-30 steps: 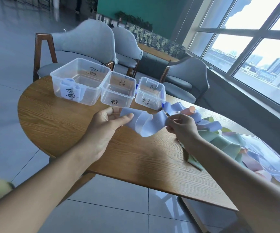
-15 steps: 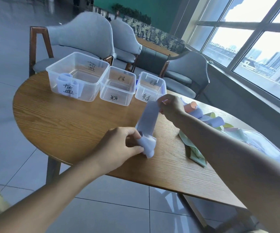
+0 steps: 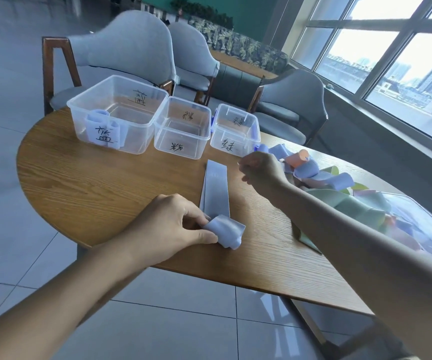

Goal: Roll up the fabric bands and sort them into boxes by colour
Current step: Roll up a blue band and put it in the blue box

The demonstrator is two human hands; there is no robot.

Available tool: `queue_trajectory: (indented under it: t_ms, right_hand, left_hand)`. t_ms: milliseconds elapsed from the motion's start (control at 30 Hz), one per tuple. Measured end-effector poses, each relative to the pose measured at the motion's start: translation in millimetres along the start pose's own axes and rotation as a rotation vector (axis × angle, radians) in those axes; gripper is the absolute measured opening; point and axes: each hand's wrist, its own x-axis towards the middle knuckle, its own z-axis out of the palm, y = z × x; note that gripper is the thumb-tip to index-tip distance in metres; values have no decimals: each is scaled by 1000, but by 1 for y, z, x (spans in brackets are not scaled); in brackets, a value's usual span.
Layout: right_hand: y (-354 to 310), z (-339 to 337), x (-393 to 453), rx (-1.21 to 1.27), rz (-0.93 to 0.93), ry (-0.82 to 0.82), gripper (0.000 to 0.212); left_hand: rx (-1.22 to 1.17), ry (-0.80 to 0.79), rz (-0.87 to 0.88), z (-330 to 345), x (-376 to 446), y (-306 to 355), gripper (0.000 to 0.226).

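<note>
Head view, left hand (image 3: 173,227) pinching blue band (image 3: 216,193) (flat on table (image 3: 105,193))

Three clear plastic boxes on the far side of the table, each hand-marked in black.

Left box (image 3: 121,114): one character on the near wall and again on the far wall, looks like 蓝.

Middle box (image 3: 182,127): near-wall mark looks like 粉; far-wall mark not legible.

Right box (image 3: 235,132): near-wall mark looks like 绿; far-wall mark too small to read.
</note>
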Motion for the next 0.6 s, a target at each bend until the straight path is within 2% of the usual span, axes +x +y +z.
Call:
queue_trajectory:
  t_ms: [100, 233, 367, 467, 600]
  right_hand:
    - [4, -11, -39, -30, -15, -144, 14]
    - [5, -21, -99, -101, -67, -333, 21]
    - [7, -20, -128, -96, -105, -363, 16]
    - [10, -16, -134, -57, -130, -296, 7]
    - [1, -17, -150, 124, -209, -175, 16]
  left_hand:
    - [34, -30, 36, -4, -3, -1, 15]
    - [165, -71, 78, -7, -9, -7, 20]
    - [171, -68, 78, -7, -14, -8, 25]
    - [146, -37, 74, -9, -19, -7, 24]
    - [42, 15, 12, -9, -27, 1, 48]
